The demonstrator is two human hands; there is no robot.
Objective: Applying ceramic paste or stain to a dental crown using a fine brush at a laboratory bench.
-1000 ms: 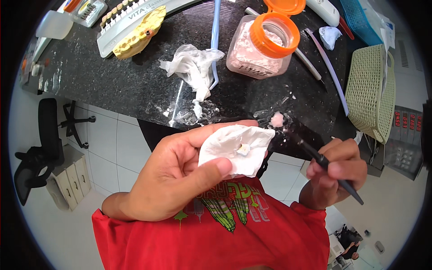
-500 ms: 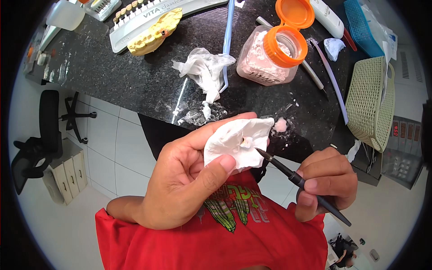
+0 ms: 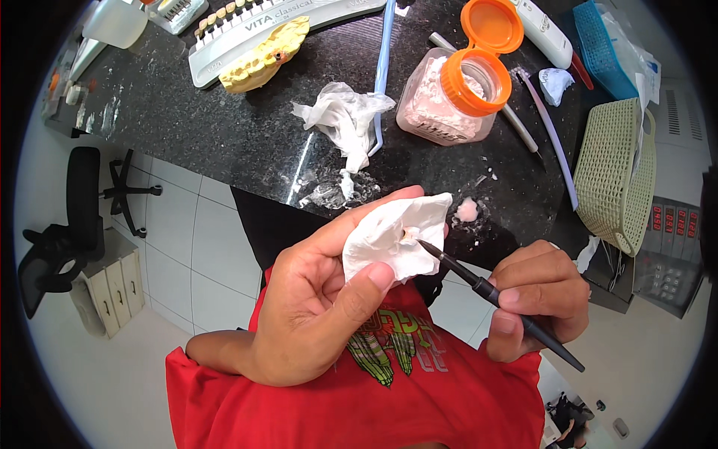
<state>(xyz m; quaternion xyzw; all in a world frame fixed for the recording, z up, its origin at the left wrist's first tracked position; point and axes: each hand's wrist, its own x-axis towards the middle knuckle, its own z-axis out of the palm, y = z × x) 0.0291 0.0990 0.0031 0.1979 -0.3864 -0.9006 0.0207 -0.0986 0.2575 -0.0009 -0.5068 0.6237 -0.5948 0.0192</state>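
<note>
My left hand (image 3: 321,299) is closed around a crumpled white tissue (image 3: 389,236), with the thumb pressed on its lower edge. A small pale spot shows in the tissue's middle. My right hand (image 3: 535,295) pinches a thin black brush (image 3: 486,288) like a pen. The brush tip touches the tissue at that spot. Both hands hover just in front of the dark speckled countertop (image 3: 247,142), above my red shirt.
On the countertop stand a clear jar of pink powder with an open orange lid (image 3: 456,93), a crumpled tissue (image 3: 344,120), a yellow dental cast (image 3: 265,56), a tooth shade guide (image 3: 247,26) and a small pink blob (image 3: 467,211). A woven basket (image 3: 613,176) sits at the right.
The brush tip has moved left from beside the counter's pink blob onto the tissue. My left hand has folded the tissue tighter and shifted it slightly right.
</note>
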